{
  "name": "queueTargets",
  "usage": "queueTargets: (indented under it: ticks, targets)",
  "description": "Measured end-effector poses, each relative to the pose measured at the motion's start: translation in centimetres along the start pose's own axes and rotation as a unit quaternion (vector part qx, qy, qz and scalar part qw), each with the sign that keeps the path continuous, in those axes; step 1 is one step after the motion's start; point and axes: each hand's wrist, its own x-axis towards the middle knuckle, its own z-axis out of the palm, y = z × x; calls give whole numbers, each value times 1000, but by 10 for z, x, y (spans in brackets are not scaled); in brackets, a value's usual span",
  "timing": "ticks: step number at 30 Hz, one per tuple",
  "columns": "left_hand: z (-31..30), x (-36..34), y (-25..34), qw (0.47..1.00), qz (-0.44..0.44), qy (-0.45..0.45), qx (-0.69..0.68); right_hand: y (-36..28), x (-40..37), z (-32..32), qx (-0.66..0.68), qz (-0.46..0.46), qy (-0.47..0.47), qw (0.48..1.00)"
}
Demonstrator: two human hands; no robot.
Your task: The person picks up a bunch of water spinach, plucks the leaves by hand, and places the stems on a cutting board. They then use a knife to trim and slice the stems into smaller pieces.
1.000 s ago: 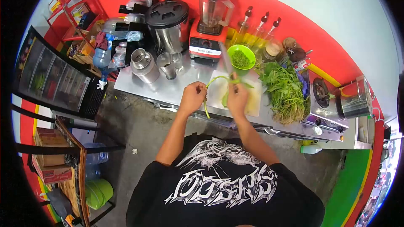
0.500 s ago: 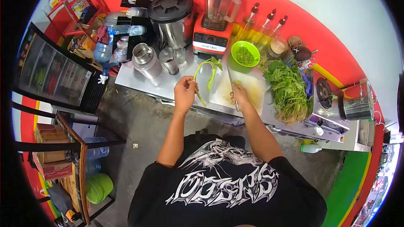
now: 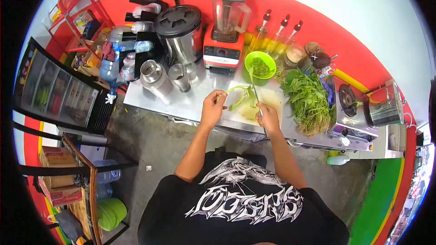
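Pinched in my left hand (image 3: 214, 107) is the stem of a leafy green sprig (image 3: 245, 94), whose leaves lie over the left part of the white cutting board (image 3: 274, 101). My right hand (image 3: 268, 117) grips a long knife (image 3: 255, 91), its blade pointing away from me beside the leaves. A bright green bowl (image 3: 271, 71) with chopped greens (image 3: 260, 66) stands just behind the board. To the right of the board lies a large bunch of leafy greens (image 3: 309, 100) with its roots toward me.
Left on the steel counter (image 3: 154, 104) stand a metal canister (image 3: 156, 78), glasses (image 3: 180, 80) and a large lidded pot (image 3: 179, 31). A red blender (image 3: 223, 49) and oil bottles (image 3: 259, 36) line the back. At right is a gas stove (image 3: 347, 102) with a pot (image 3: 385, 111).
My left hand has moved right with the sprig, bringing its leaves from beside the board onto it, next to the knife. My right hand has shifted slightly right. The view has tilted a little.
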Motion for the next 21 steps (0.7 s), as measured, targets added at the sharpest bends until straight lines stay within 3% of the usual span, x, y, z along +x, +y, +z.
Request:
queueTargets:
  ticks: [5, 9, 14, 16, 21]
  targets:
    - [12, 5, -1, 998, 46, -40, 34, -12, -24, 0, 60, -138, 48, 987]
    - [10, 6, -2, 995, 58, -73, 37, -41, -50, -6, 56, -174, 34, 983]
    - [3, 6, 0, 988, 78, -103, 83, -46, -49, -12, 11, -159, -49, 986]
    - [4, 0, 14, 977, 141, -109, 118, -49, -54, -7, -67, -174, -80, 979]
    - [1, -6, 26, 964, 173, -133, 151, -53, -55, -1, -44, -158, -129, 978]
